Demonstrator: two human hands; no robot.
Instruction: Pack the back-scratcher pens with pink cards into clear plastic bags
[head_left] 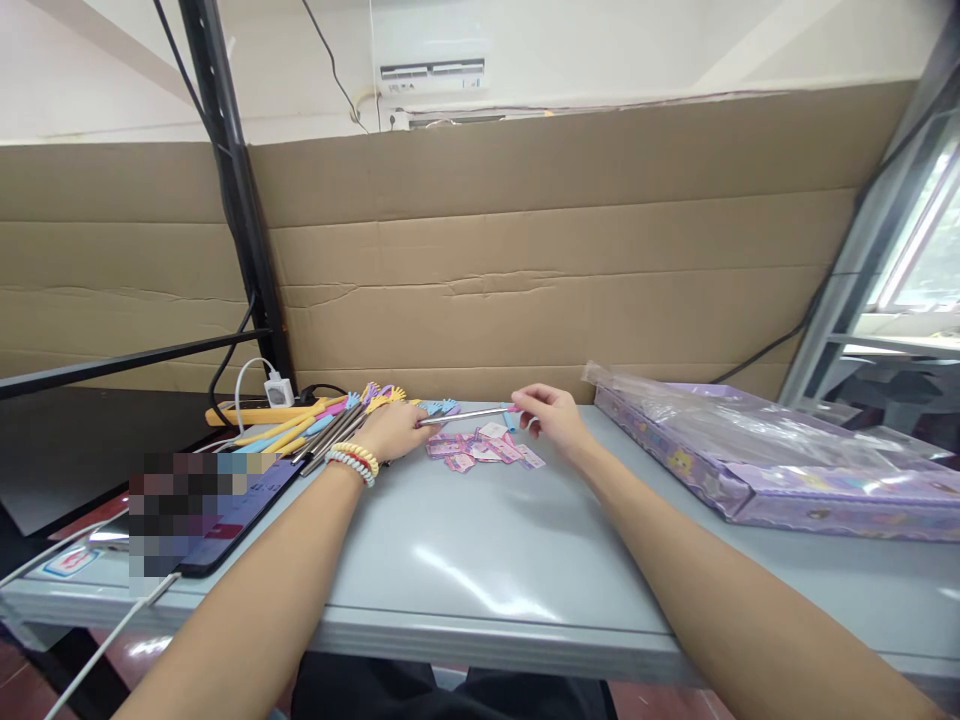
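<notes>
A slim silver rod with a pink end (472,414), which looks like a telescopic back scratcher, stretches between my hands above the table. My left hand (397,430), with beaded bracelets at the wrist, closes on its left end. The fingers of my right hand (551,412) pinch the pink end. Under and just in front of the rod lies a loose pile of small pink and purple printed cards (484,447). Beside my left hand are several more back scratchers (322,435), with silver rods, coloured handles and little hand-shaped heads; my left hand partly covers them.
A purple printed box (795,510) with clear plastic on it stands at the right. At the left lie a phone or tablet (240,510), white cables and a yellow power strip (225,414). A cardboard wall (562,240) closes off the back.
</notes>
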